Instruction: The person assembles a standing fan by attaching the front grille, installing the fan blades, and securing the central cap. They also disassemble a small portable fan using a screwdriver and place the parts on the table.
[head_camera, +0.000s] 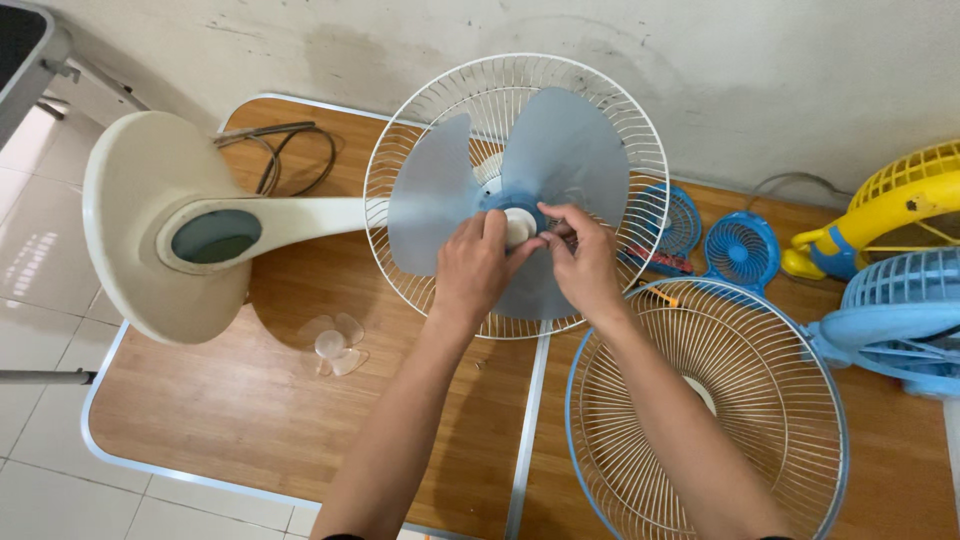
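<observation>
- Fan blade (560, 150), pale blue, sits at twelve o'clock inside the rear grille (640, 130).
- Left hand (475, 265) and right hand (585, 262) pinch its white hub cap (517, 226).
- Risk, judged: a slipping grip could drop the cap through the wires.

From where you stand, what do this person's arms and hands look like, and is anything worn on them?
Both forearms are bare from elbow to wrist. The left hand and right hand wear no gloves, and no watch or bracelet shows at either wrist. I can make out no rings. A thin dark edge at the bottom of the picture, near the upper arms, may be short sleeves, but too little shows to tell.
</observation>
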